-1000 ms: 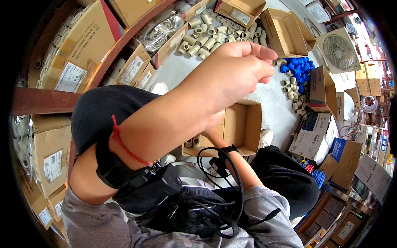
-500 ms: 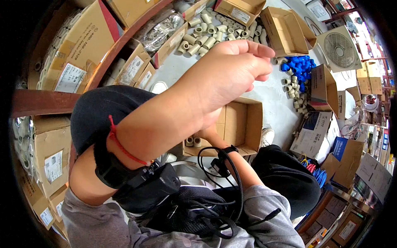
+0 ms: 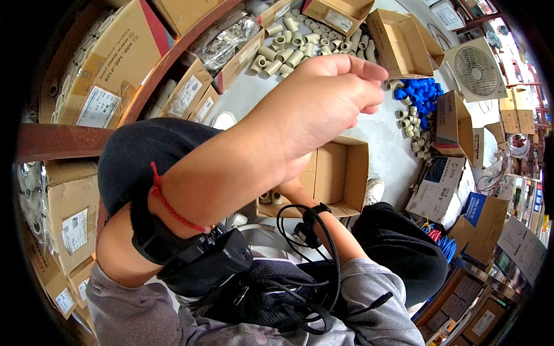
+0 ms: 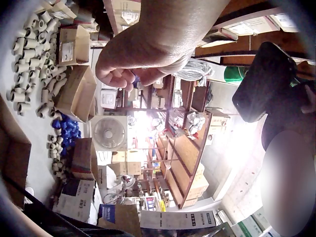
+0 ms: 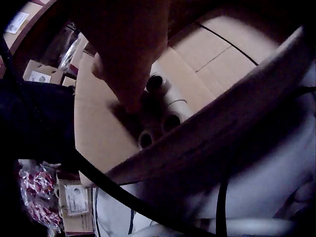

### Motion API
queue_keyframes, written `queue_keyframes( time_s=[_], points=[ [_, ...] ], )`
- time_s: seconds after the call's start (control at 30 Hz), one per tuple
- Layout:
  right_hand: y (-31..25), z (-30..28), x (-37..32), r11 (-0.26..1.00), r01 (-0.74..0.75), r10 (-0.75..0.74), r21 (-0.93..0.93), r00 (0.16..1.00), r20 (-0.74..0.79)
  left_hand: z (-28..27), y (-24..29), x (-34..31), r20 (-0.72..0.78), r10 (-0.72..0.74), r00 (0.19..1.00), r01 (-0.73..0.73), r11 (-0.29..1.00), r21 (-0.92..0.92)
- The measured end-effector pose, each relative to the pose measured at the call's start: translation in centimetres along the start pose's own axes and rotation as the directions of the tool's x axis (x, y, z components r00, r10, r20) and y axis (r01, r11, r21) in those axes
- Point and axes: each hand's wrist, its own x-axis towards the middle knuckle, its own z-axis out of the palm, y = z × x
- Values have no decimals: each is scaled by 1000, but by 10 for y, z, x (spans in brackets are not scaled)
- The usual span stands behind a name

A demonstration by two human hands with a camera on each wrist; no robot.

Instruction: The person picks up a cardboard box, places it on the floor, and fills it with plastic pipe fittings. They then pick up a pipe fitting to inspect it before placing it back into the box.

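My left hand [image 3: 340, 92] is raised in front of me with its fingers loosely curled, and nothing shows in its grasp. In the left wrist view the same hand [image 4: 143, 57] hangs in the air with bent fingers. My right hand [image 5: 131, 64] reaches down into an open cardboard box [image 3: 349, 173], where its fingertips are in dark shadow close to several beige pipe fittings [image 5: 173, 121]; I cannot tell whether it grips one. From the head view my left forearm hides most of that hand. Two of the fittings [image 3: 276, 198] show at the box's near left corner.
Loose beige fittings [image 3: 294, 57] lie spread over the floor ahead, with a pile of blue fittings [image 3: 421, 92] to the right. Open cartons [image 3: 398, 43] and a box fan [image 3: 476, 70] stand beyond. Stacked cartons [image 3: 98, 106] line the left. Black cables [image 3: 279, 222] hang near my right wrist.
Hardly anything differs. My left hand stays raised with only a slight shift, and my right arm keeps reaching into the box.
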Motion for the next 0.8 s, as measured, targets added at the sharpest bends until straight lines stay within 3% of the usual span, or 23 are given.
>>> queue_keyframes(
  time_s=[0.1,0.2,0.3,0.43,0.53,0.8],
  points=[
    [4,-15,-3,996,43,-35,78,995,-99,0,1,0,-18,0,1000,0,1000,18],
    [7,-23,0,968,-117,162,223,967,-196,-1,2,-1,-5,18,1000,-18,1000,2],
    [9,-24,3,920,-266,319,289,936,-153,-1,1,-1,-19,6,1000,-6,1000,-3],
    [14,-20,8,846,-311,391,432,914,-107,-2,1,-1,-13,24,1000,-24,1000,-18],
    [21,-4,11,838,-212,381,503,887,-261,-2,1,-1,-15,19,1000,-19,1000,-11],
    [28,5,13,734,-176,409,656,885,-220,-1,2,-1,-30,8,1000,-9,1000,-3]
  ],
)
